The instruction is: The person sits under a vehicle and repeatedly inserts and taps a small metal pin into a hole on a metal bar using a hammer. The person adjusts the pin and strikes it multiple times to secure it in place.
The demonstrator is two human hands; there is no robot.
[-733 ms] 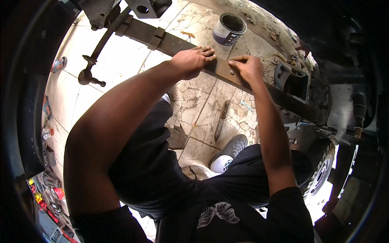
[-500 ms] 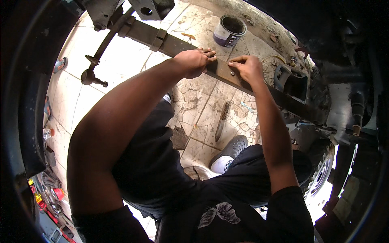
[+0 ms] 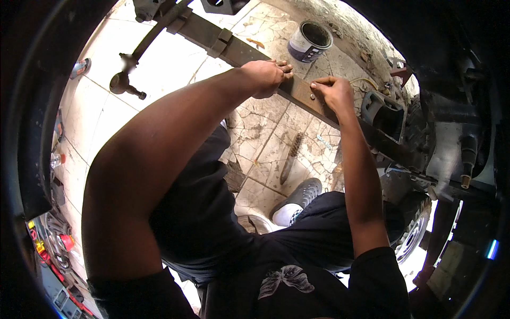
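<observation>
A long, dark steel leaf spring (image 3: 241, 52) runs from the upper left to the middle right in front of me, with metal clips around it. On its upper face rests my left hand (image 3: 264, 78), fingers stretched out and lying across the bar. My right hand (image 3: 339, 97) is further right over the same bar, its thumb and forefinger pinched together; whatever is between them is too small to make out. Just below those fingertips a small round bolt head (image 3: 312, 97) stands up from a brownish patch of the steel.
A paint can (image 3: 309, 41) stands beyond the bar, with a cut-open dark plastic container (image 3: 383, 112) to its right. On the cracked tile floor lies a wire brush (image 3: 291, 158) near my shoe (image 3: 305, 195). A rod with a ball joint (image 3: 121, 82) hangs at left. Tools (image 3: 45, 247) lie lower left.
The view has shifted slightly, so the bar, can and hands sit a little further right and lower. Both hands keep nearly the same places on the bar.
</observation>
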